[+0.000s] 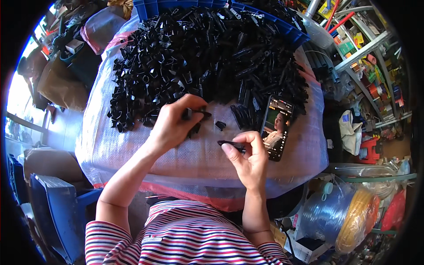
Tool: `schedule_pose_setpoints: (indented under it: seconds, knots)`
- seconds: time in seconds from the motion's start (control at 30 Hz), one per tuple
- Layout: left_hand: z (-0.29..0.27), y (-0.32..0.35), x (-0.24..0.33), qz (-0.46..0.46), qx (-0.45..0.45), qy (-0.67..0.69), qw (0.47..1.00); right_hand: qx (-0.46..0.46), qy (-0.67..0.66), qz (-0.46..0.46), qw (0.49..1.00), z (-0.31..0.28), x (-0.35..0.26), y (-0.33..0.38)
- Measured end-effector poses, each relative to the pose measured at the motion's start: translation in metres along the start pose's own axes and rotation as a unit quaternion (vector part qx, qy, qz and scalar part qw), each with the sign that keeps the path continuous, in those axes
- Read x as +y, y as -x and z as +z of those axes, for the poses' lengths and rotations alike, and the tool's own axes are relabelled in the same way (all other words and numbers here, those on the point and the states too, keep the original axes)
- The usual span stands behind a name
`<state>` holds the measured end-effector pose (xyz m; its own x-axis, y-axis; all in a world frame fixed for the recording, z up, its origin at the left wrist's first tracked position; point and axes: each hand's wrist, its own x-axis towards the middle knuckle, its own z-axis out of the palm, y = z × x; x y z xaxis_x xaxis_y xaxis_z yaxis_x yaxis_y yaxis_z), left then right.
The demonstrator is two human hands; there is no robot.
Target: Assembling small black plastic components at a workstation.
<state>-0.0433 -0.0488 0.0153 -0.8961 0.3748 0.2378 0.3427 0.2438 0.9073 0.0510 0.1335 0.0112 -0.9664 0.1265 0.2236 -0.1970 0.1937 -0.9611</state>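
Observation:
My left hand [173, 123] is over the front of a big heap of small black plastic parts [176, 53], fingers closed on a dark plastic piece [204, 114]. Its exact shape is partly hidden by the fingers. To the right, my right hand [251, 162] pinches a slim black plastic part [232, 144] between thumb and fingers. The two held pieces are apart. Between the hands, a single short black piece [220, 126] lies loose on the white woven sack [198, 163].
Just right of my right hand a phone [277, 128] lies with its screen lit. Blue plastic crates [176, 4] stand behind the heap. A blue chair [55, 207] is at left. Coiled clear and yellow tubing [340, 216] and cluttered metal shelves [362, 57] fill the right side.

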Motion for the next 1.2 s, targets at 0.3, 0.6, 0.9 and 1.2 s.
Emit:
schedule_pose_setpoints:
  seconds: [0.3,0.6,0.9,1.2]
  knots:
    - [0.005,0.025,0.009,-0.145,-0.013,0.47,0.871,-0.025,-0.05,-0.102,0.993,0.036,-0.002,-0.011]
    - [-0.001,0.032,0.007,-0.187,0.005,0.42,0.888,-0.048,0.267,-0.287,0.919,0.045,-0.01,-0.013]
    - [0.003,0.034,0.004,-0.218,0.04,0.471,0.854,-0.005,0.118,-0.136,0.984,0.033,-0.013,0.003]
    - [0.019,0.04,0.006,-0.288,0.038,0.535,0.793,0.02,0.089,-0.064,0.994,0.024,-0.008,0.015]
